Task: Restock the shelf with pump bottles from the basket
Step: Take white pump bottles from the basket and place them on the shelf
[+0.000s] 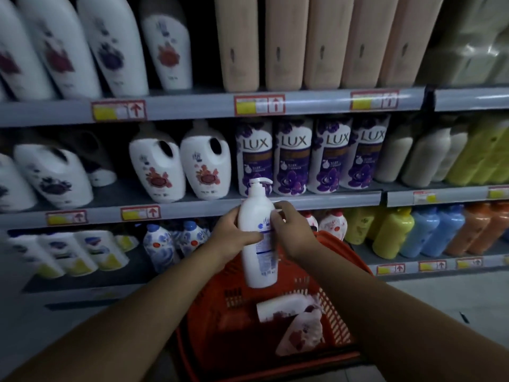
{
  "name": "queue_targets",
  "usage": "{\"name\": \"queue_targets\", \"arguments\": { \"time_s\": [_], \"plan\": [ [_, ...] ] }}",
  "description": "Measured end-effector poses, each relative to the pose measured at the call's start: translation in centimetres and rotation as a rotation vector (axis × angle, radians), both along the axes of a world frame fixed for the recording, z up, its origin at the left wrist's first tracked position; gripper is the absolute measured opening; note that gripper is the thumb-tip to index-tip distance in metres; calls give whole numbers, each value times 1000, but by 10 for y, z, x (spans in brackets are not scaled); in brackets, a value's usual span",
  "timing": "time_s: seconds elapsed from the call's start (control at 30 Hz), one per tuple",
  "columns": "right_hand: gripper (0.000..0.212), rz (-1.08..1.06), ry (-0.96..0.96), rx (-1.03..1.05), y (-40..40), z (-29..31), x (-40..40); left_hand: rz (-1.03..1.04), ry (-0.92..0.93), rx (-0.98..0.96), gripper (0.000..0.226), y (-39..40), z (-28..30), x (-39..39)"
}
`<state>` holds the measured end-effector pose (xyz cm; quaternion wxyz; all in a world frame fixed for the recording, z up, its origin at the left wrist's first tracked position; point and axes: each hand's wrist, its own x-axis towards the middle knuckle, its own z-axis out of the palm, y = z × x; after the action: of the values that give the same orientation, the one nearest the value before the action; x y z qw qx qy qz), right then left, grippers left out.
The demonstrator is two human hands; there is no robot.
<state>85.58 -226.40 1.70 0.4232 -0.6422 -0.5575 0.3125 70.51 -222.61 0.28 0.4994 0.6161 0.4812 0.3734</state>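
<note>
A tall white pump bottle [259, 244] with a blue label is held upright above the red basket [341, 307]. My left hand [234, 234] grips its left side at mid-height. My right hand [289, 232] holds its right side, fingers on the shoulder. The pump head reaches in front of the middle shelf edge [192, 209]. Two white bottles with dark red flower prints [292, 321] lie on their sides in the basket.
Three shelf levels are packed with bottles: purple LUX bottles [311, 155] behind the pump head, white handled jugs [179, 166] to the left, blue-patterned bottles [170, 244] on the lower shelf, yellow, blue and orange bottles [413, 232] at the lower right. Pale floor lies at the right.
</note>
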Motion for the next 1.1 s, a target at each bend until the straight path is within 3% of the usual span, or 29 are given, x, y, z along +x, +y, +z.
{"name": "queue_targets", "arguments": {
  "time_s": [0.17, 0.27, 0.37, 0.57, 0.67, 0.8, 0.9, 1.1],
  "plan": [
    [47, 41, 113, 5, 6, 49, -32, 183, 47, 205, 54, -8, 47, 0],
    [67, 45, 147, -2, 12, 73, -50, 271, 125, 315, 34, -17, 71, -1],
    [75, -4, 162, -16, 12, 96, -62, 300, 215, 447, 30, -26, 92, -4],
    [50, -144, 203, 130, 14, 126, -64, 376, 361, 634, 41, -39, 128, -4],
    [44, -183, 256, 158, 18, 135, -61, 278, 385, 634, 62, -43, 133, -13],
    [46, -118, 324, 139, 17, 149, -53, 103, 171, 505, 84, -37, 126, -32],
    [25, 32, 416, 160, 16, 163, -49, 65, 112, 407, 98, -34, 122, -42],
    [27, 203, 312, 217, 19, 189, -69, 219, 10, 400, 105, -26, 127, -50]
  ]
}}
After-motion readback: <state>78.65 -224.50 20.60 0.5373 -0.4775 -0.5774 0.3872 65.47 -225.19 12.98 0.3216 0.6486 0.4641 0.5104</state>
